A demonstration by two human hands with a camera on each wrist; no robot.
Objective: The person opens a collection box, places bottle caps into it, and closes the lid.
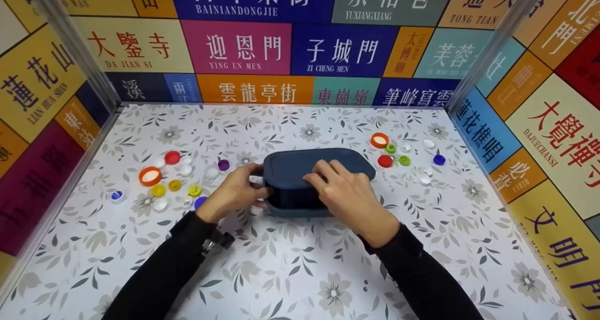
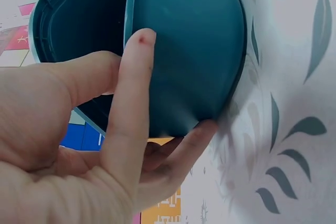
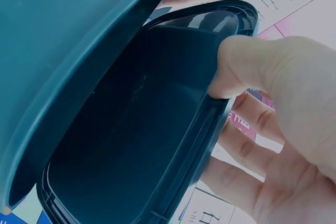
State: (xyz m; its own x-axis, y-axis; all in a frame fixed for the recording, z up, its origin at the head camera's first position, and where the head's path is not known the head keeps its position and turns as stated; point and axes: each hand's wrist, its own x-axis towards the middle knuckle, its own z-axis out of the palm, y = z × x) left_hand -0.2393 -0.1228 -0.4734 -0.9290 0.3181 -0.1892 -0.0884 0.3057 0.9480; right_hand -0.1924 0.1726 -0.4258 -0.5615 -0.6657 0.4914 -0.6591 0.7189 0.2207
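A dark blue-grey box (image 1: 295,212) stands mid-table, its matching lid (image 1: 309,163) raised along the near side, leaving a dark gap. My left hand (image 1: 239,191) grips the left end of the box. In the left wrist view, one finger lies along the box wall (image 2: 189,51), and another digit reaches into the gap beside the lid (image 2: 86,30). My right hand (image 1: 349,196) pinches the near edge of the lid; in the right wrist view the thumb is on the inside rim of the lid (image 3: 136,114) and the fingers are behind it. The box's contents are hidden.
Left of the box lie scattered bottle caps, including an orange ring-like cap (image 1: 150,175), a red cap (image 1: 172,157) and a purple cap (image 1: 223,164). More caps lie at the right, among them a blue one (image 1: 439,159). Printed panels (image 1: 234,48) wall the flower-patterned table (image 1: 290,273).
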